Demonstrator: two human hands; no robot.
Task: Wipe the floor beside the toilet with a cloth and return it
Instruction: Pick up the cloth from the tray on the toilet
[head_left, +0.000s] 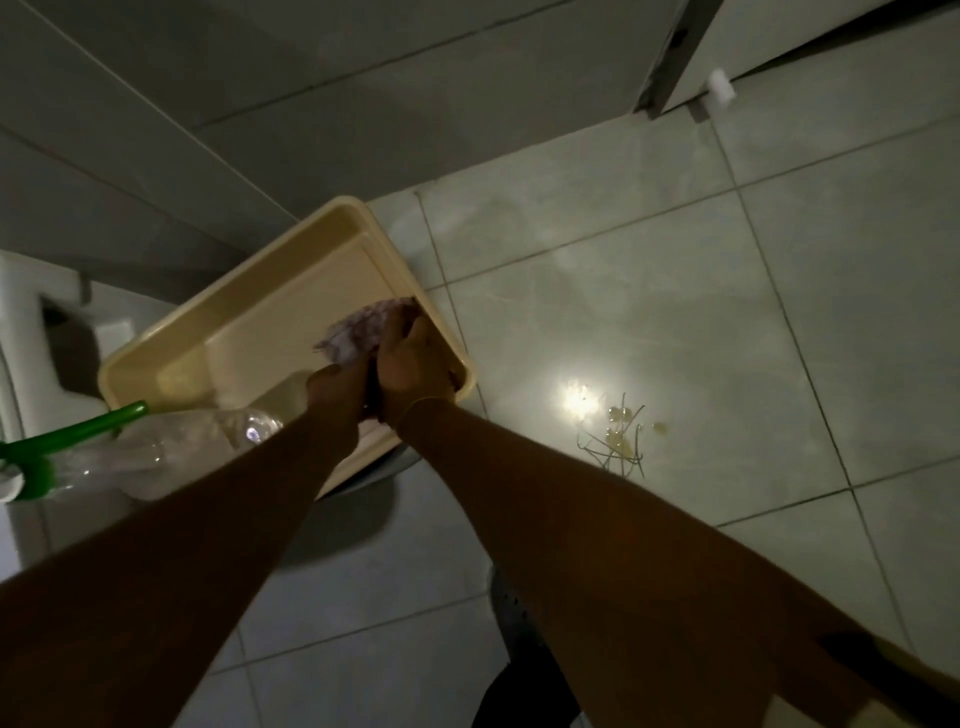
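A crumpled pale purple-and-white cloth (363, 330) lies inside a cream plastic tray (249, 306) that rests on the toilet (31, 332). My right hand (415, 366) and my left hand (337, 389) are pressed together over the tray's near right corner, both gripping the cloth. On the glossy tiled floor (649, 312) to the right of the toilet sits a small mess (618, 434) of yellowish drops and thin dark strands beside a bright light reflection.
A clear plastic bottle (197, 436) lies against the tray's near edge, with a green-handled brush (67, 431) at the left. Grey wall tiles rise behind the tray. A door frame (670, 57) with a white stopper (722, 88) stands at the top right.
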